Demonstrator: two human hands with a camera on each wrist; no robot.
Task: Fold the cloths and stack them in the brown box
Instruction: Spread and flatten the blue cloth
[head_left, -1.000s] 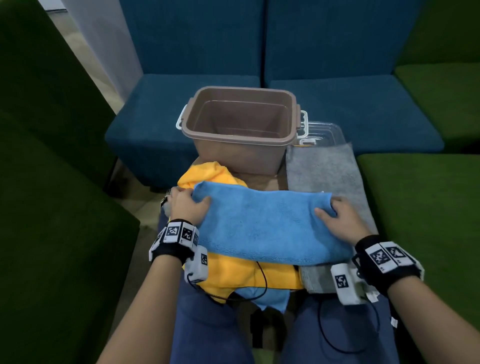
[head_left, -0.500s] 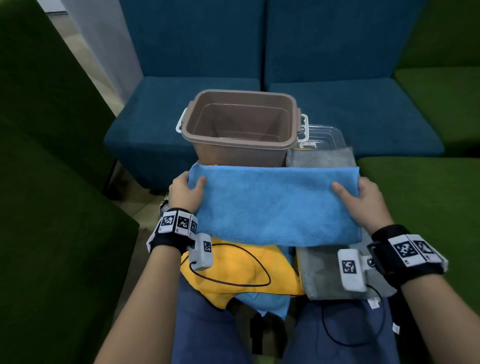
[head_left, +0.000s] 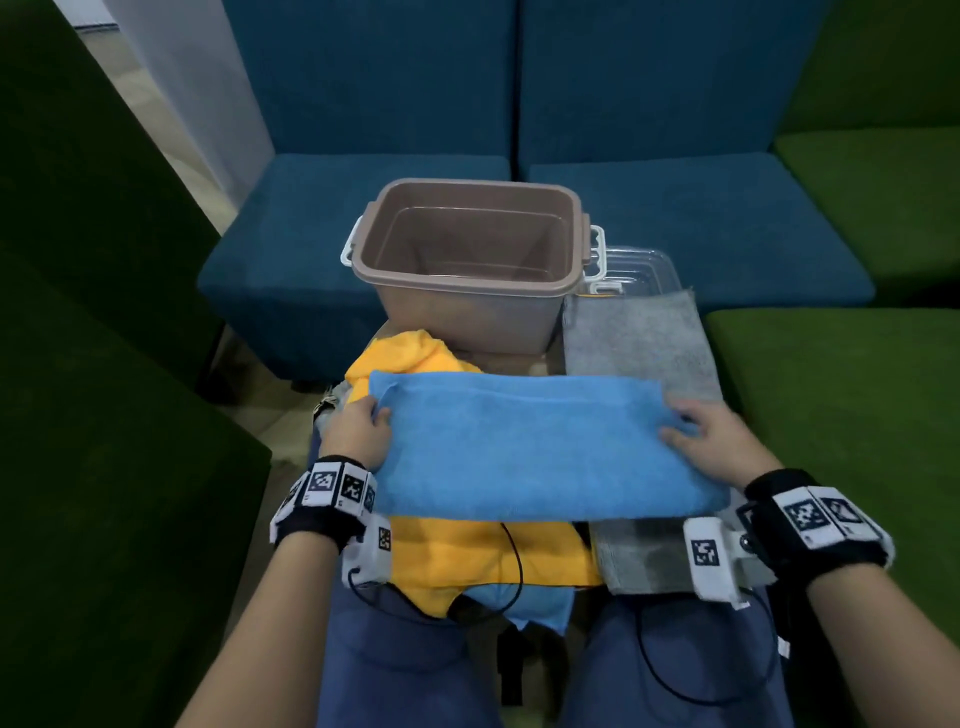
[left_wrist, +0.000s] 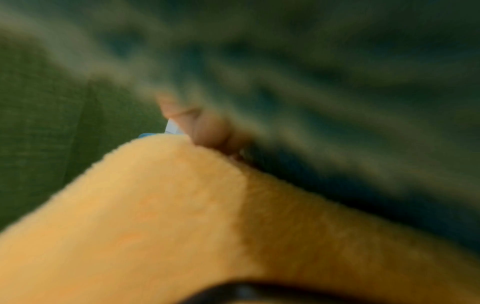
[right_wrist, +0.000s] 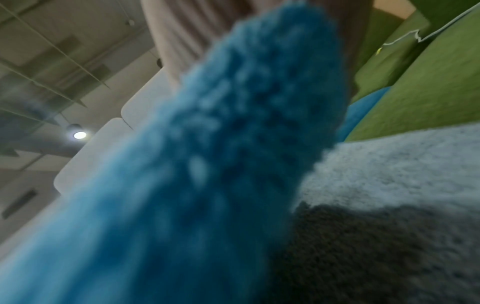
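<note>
Blue cloth (head_left: 535, 447) folded into a long strip, long axis running left to right across my lap, lying over the yellow cloth (head_left: 483, 556) and the near part of the grey cloth (head_left: 644, 343). I hold one short end in each hand, so neither hand is nearer; the strip lies between them.

Left hand (head_left: 356, 434): thumb on top of the far-left corner, pinching it; the other fingers are hidden under the cloth. Left wrist view blurred, shows mostly yellow pile.

Right hand (head_left: 711, 447): fingers laid on top of the right end and slightly curled into the pile, thumb hidden. I cannot tell whether it pinches or only presses. Right wrist view shows blue pile close up, with grey beneath it.

Box (head_left: 467, 283) stands beyond the strip, toward the far edge of the low table. Its inside looks empty: nothing stacked yet. A clear lid (head_left: 641, 265) lies at its right, partly under the grey cloth.

Judgement: the strip looks longer than the box opening, so next should be an end-to-end fold.
</note>
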